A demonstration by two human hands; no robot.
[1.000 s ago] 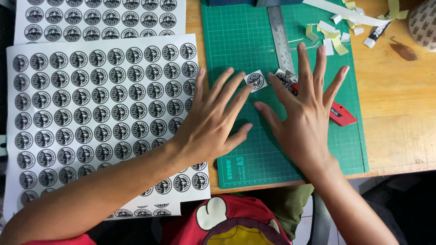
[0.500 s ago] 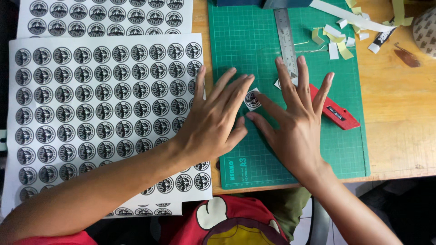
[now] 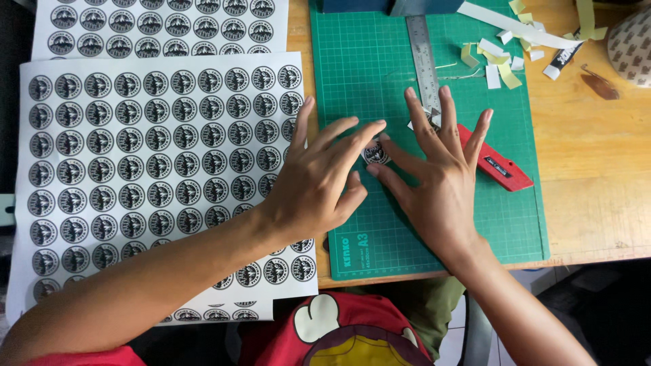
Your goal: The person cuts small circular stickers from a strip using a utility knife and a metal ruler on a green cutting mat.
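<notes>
Sticker (image 3: 375,153) shifted left, two hands, one cutter (image 3: 494,161)

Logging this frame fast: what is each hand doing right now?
Left hand: open, fingers spread, fingertips at the small round sticker.
Right hand: open, flat on the green cutting mat, holding nothing.

Both forearms are bare from elbow to wrist, with no watch, band or ring on either. The left hand (image 3: 315,186) and the right hand (image 3: 437,183) wear no gloves; the nails are short and unpainted. Just below the near edge of the green cutting mat (image 3: 359,81) shows a red shirt (image 3: 352,325) with a cartoon print in white and yellow. Beside it, olive-green fabric covers the lap. A strip of red sleeve lies under the left forearm.
</notes>
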